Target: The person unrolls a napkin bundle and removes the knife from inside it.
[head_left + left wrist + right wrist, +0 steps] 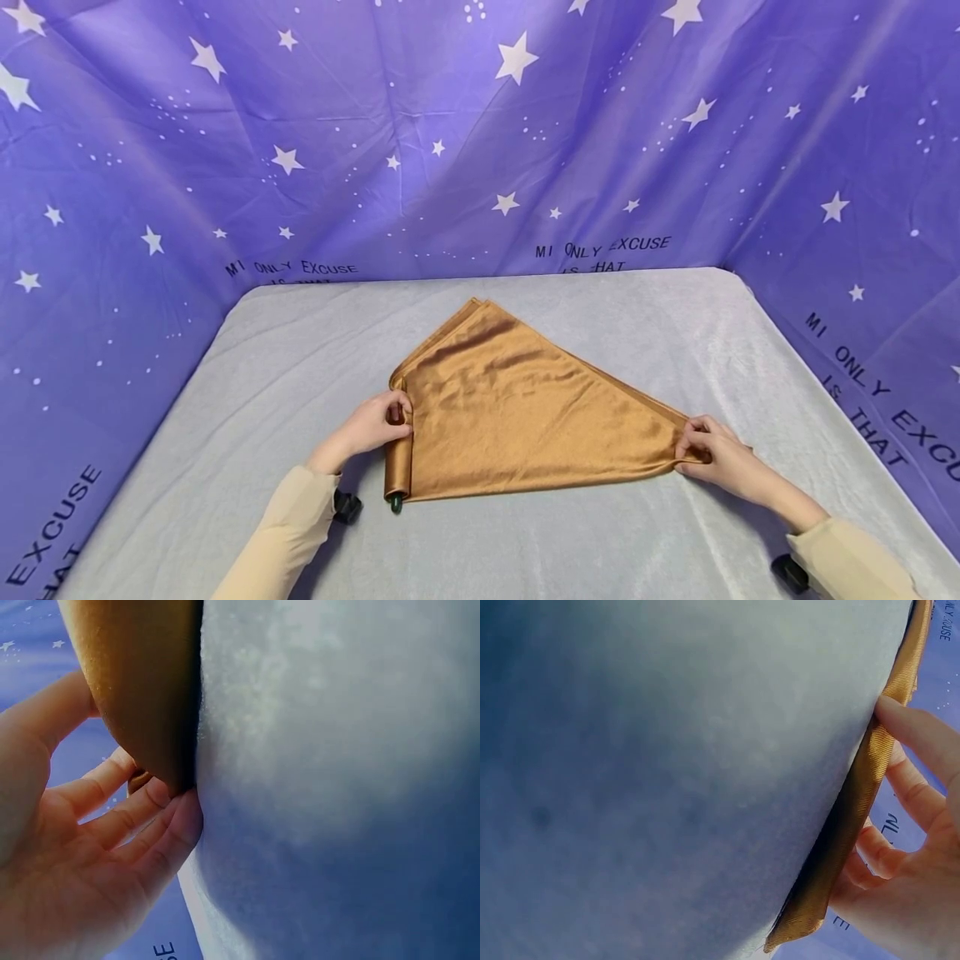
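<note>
A shiny golden-brown cloth (540,408), folded in layers to a peak at the back, lies on the table. Its left end is wound into an upright-running roll (398,468), and a dark green rounded tip (396,503) pokes out at the near end; the rest of that thing is hidden inside. My left hand (372,427) holds the roll, thumb and fingers curled about it, also visible in the left wrist view. Over at the cloth's narrow right corner, my right hand (716,458) pinches the fabric between thumb and fingers. In the right wrist view a strip of cloth (866,776) runs past those fingers.
A pale grey, plush-covered table (570,542) carries the cloth. Purple curtains (450,100) with white stars and lettering hang behind it and along both sides. Black wrist devices (347,506) sit at the cuffs of the beige sleeves (288,525).
</note>
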A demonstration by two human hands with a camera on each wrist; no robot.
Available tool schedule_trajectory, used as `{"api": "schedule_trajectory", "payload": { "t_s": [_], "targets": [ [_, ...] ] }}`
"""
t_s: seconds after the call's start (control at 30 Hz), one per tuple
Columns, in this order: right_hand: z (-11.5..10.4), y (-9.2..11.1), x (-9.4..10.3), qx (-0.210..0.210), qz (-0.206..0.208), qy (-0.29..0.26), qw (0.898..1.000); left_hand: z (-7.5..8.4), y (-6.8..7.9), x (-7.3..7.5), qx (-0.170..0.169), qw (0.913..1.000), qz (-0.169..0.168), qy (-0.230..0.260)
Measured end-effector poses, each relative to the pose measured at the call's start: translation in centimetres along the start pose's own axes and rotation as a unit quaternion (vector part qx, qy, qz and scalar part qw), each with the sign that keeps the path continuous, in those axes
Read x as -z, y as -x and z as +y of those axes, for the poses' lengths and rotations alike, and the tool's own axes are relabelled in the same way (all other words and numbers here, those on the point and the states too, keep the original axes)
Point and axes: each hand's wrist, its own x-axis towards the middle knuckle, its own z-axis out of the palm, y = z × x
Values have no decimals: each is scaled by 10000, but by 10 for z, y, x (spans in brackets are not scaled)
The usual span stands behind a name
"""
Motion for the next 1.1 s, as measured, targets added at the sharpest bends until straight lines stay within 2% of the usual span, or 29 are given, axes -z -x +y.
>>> {"api": "schedule_trajectory", "payload": {
  "t_s": [0.17, 0.43, 0.6, 0.73, 0.87, 1.03, 1.1],
  "targets": [
    [0, 0, 0, 51, 28, 1, 10000, -3, 3, 0, 73, 9992, 208, 336],
    [1, 0, 0, -46, -35, -19, 10000, -6, 9, 1, 781, 9935, 583, 594],
    [0, 0, 0, -75, -30, -14, 10000, -5, 13, 2, 1057, 9874, 797, 871],
    [1, 0, 0, -45, -2, -9, 10000, -5, 14, 3, 1306, 9786, 965, 1266],
    [1, 0, -1, -24, 16, 9, 10000, -7, 16, 4, 1599, 9648, 1028, 1820],
    [1, 0, -1, -37, -10, -20, 10000, -10, 22, 8, 1760, 9485, 992, 2439],
    [1, 0, -1, -34, -18, -8, 10000, -12, 24, 9, 1777, 9444, 1000, 2578]
  ]
}}
